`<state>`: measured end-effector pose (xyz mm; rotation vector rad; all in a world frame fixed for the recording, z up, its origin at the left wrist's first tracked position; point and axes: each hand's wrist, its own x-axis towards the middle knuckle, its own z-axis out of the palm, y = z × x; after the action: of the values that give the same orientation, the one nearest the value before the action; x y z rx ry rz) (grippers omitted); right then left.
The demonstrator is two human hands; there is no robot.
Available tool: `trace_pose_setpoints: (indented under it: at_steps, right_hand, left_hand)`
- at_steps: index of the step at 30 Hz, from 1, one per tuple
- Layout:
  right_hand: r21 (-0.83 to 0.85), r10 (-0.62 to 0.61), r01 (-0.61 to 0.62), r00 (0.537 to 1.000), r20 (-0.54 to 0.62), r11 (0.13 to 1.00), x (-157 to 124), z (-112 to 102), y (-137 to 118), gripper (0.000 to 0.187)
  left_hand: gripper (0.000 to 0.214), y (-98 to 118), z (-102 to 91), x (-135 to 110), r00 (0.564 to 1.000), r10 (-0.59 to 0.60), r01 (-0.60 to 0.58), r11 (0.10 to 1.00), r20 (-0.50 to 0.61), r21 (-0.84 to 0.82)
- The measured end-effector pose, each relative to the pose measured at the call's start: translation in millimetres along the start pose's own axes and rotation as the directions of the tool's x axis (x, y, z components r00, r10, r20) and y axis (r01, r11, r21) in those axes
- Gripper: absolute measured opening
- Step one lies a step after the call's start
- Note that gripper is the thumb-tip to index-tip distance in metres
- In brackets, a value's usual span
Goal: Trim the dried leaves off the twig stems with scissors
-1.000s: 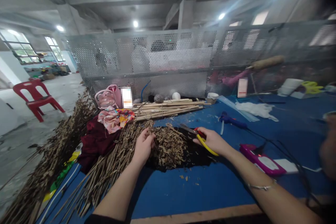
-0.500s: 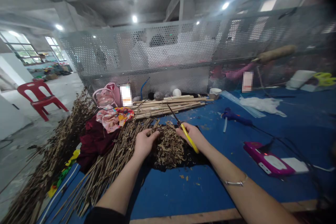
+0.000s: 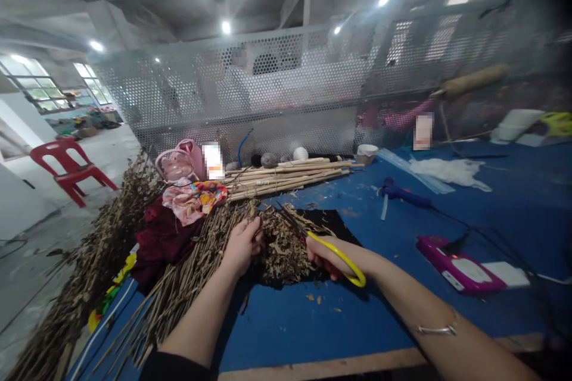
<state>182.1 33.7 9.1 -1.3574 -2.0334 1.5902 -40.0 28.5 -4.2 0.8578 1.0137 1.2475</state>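
Right hand (image 3: 327, 262) with scissors (image 3: 333, 250) has moved from the right of the pile (image 3: 281, 253), across its top, to its near right edge. Blades, earlier raised above the pile, now point low into it.

Thin silver bangle (image 3: 440, 329) near right hand (image 3: 328, 257), dark left sleeve (image 3: 172, 367)

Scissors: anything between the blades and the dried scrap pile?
Nothing visible. The scissors, held in the right hand, point their blades straight into the dried scrap pile. The left hand sits on the pile's left edge, beside the blades and not across them.
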Motion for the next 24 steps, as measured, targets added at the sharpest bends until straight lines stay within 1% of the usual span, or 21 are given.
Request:
trace_pose_setpoints:
  at_steps: [2, 7, 10, 13, 15, 18, 20, 24]
  right_hand:
    - [0.050, 0.044, -0.046, 0.998, 0.045, 0.998, -5, 3, 0, 0.067]
    - [0.179, 0.128, -0.149, 0.984, 0.122, 0.972, -16, 8, -1, 0.068]
    - [0.236, 0.127, -0.162, 0.980, 0.156, 0.958, -24, 11, -1, 0.065]
    - [0.311, 0.121, -0.173, 0.976, 0.181, 0.935, -33, 12, -1, 0.063]
    - [0.321, 0.127, -0.181, 0.975, 0.183, 0.930, -37, 13, -2, 0.062]
    - [0.300, 0.144, -0.188, 0.976, 0.162, 0.935, -35, 15, -4, 0.062]
    - [0.282, 0.164, -0.200, 0.976, 0.145, 0.938, -29, 17, -5, 0.063]
    - [0.217, 0.209, -0.227, 0.972, 0.103, 0.949, -20, 21, -8, 0.063]
  left_hand:
    - [0.035, 0, 0.9, -2, 0.999, 0.007, -0.006, 1.000, 0.035, -0.005]
    - [0.032, -3, 0.8, -5, 0.989, 0.003, -0.010, 0.999, 0.148, 0.046]
    - [0.031, -3, 0.4, -6, 0.986, 0.033, -0.042, 0.998, 0.164, 0.053]
    - [0.032, -1, -0.3, -6, 0.988, 0.061, -0.069, 0.996, 0.145, 0.050]
    - [0.032, 0, -0.3, -7, 0.987, 0.048, -0.057, 0.997, 0.154, 0.052]
    - [0.032, -2, 1.5, -9, 0.974, -0.030, 0.009, 0.996, 0.223, 0.094]
    - [0.033, -4, 3.7, -11, 0.966, -0.075, 0.040, 0.989, 0.247, 0.143]
    - [0.036, -6, 6.1, -12, 0.976, -0.089, 0.036, 0.967, 0.201, 0.254]
